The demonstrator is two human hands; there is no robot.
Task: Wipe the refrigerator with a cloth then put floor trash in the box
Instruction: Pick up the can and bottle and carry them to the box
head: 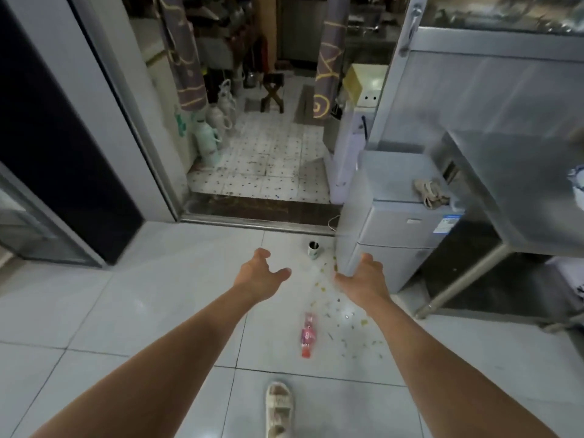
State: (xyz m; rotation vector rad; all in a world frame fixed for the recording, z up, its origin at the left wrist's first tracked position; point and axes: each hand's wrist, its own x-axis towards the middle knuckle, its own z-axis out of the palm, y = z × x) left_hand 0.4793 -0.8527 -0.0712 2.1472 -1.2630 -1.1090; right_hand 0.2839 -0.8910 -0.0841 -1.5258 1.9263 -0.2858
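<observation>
White tiled floor (132, 311) fills most of the head view. Steel worktable (518, 197) at right, its leg (458, 279) slanting down to the floor. Small silver two-door refrigerator (392, 222) stands tucked beside and partly under the table, next to the doorway threshold (252, 213). Beige crumpled cloth (430, 191) lies on top of the refrigerator, near its right rear edge. Both bare forearms stretch forward over the floor. Left hand (260, 273) empty, fingers spread and relaxed, thumb out, touching nothing. Right hand (363, 276) also released, fingers loosely extended, right at the refrigerator's lower front corner (contact or just in front, can't tell). Red-labelled plastic bottle (308, 336) lies on its side on the floor between the arms, nearer the right one. Small can or cup (313, 249) stands upright near the threshold, just left of the refrigerator. Yellowish scraps (344, 311) scattered from the refrigerator corner down past the bottle. Sandalled foot (279, 406) at bottom edge.
</observation>
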